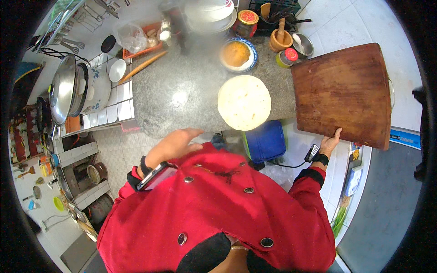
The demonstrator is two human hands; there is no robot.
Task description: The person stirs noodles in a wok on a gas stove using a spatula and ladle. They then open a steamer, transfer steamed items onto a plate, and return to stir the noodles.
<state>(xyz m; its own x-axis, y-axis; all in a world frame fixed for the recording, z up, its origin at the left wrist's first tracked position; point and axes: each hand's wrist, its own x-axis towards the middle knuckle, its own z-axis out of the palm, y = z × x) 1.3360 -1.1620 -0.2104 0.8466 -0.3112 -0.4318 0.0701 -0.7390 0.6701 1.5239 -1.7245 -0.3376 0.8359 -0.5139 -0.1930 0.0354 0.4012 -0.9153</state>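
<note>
At the right, my right hand (330, 142) holds the lower edge of a large brown wooden cutting board (343, 95), tilted up at the counter's right end, by the white tiled wall. My left hand (184, 141) has its fingers apart and nothing in it, just before the counter's front edge. A round pale flatbread (244, 103) lies on the grey stone counter (170, 92), its near side at the front edge. Behind the bread, a blue-rimmed bowl (239, 54) holds white powder and an orange-brown round thing.
Around the back stand a lidded jar (248, 23), a wooden mortar with pestle (281, 39), a red-capped jar (287, 57) and a metal bowl (302, 45). A rolling pin (143, 67) and orange basket (142, 51) are at the back left. A blue-lidded bin (265, 141) stands below the counter.
</note>
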